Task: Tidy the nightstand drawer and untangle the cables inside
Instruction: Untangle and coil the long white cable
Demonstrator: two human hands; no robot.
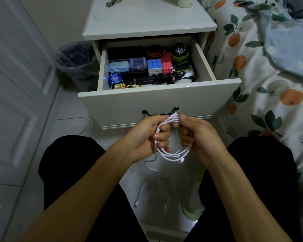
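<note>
Both forearms fill the lower frame. White cable [171, 151] is held as a coil between the hands, in front of the drawer front. Left hand [147, 135] is curled round the coil's left side; right hand [198, 135] pinches its upper end near the plugs, other fingers hooked through the loop. One loose tail hangs below the coil. Second white cable [140, 193] lies on the floor between the knees. Nightstand drawer [161, 100] is pulled open, packed: blue-faced puzzle cube [154, 65], pink box [166, 66], coiled black cable [164, 78], blue yo-yo [115, 78]. Bin [73, 60] stands left of the nightstand.
</note>
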